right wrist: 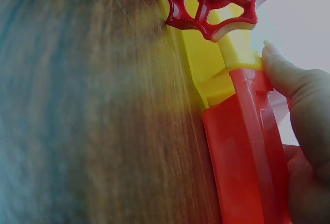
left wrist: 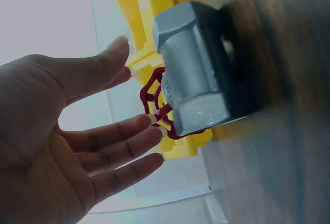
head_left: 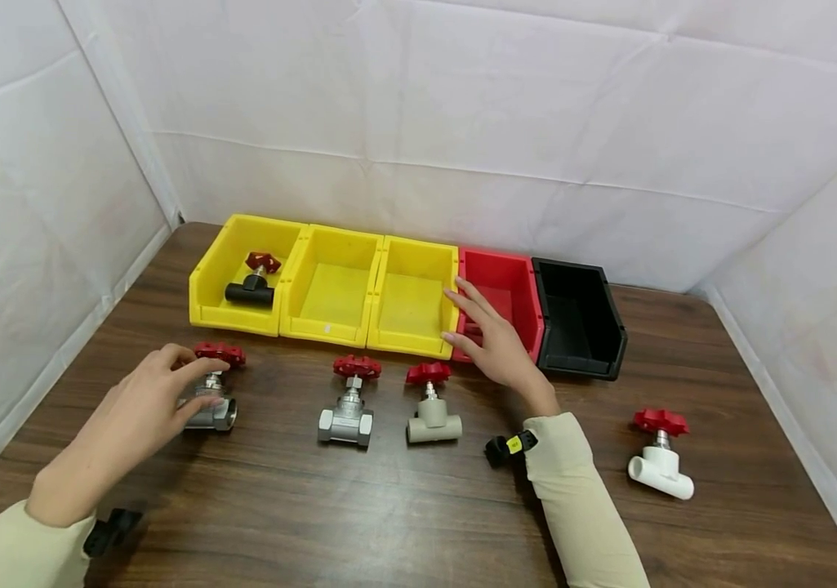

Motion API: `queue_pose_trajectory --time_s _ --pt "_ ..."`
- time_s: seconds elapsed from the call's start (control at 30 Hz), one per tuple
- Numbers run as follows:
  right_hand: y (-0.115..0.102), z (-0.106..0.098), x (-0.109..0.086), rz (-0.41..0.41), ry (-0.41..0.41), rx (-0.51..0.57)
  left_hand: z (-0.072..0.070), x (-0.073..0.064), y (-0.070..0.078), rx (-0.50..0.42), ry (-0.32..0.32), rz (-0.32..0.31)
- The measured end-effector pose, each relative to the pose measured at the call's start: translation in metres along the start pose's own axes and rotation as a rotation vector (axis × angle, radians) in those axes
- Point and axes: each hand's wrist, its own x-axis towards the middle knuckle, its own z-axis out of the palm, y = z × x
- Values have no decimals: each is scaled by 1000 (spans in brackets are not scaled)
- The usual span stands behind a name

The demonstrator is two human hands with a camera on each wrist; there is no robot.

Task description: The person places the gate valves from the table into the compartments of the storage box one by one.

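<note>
My left hand (head_left: 135, 404) hovers by a silver metal valve with a red handwheel (head_left: 220, 353), partly hidden behind the fingers. In the left wrist view, thumb and fingers are spread beside the valve body (left wrist: 191, 72), gripping nothing. Over the front of the red bin (head_left: 528, 298) and the neighbouring yellow bin (head_left: 411, 343) reaches my right hand (head_left: 495, 339), fingers extended, holding nothing. Whether it touches a rim I cannot tell. Something red inside the red bin is mostly hidden by this hand. Nearest in front stands a grey plastic valve (head_left: 433, 420).
Another silver valve (head_left: 346, 420) stands mid-table, and a white plastic valve (head_left: 662, 469) lies at the right. The leftmost yellow bin (head_left: 234, 317) holds a black valve (head_left: 251, 290) with a red handwheel. A black bin (head_left: 580, 363) ends the row, before white cloth walls.
</note>
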Motion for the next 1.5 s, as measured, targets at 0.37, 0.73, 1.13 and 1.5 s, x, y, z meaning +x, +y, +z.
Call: queue_pose_trajectory --time_s 0.37,0.73,1.13,1.5 --pt "1 -1 0 11 3 4 11 -7 -1 -8 -39 -11" --pt "1 0 0 3 5 4 19 -7 -7 -43 -105 24" --pt "1 1 0 0 -1 8 23 -3 -15 -64 -135 83" --pt "1 1 0 2 1 0 23 -1 -17 -81 -164 97"
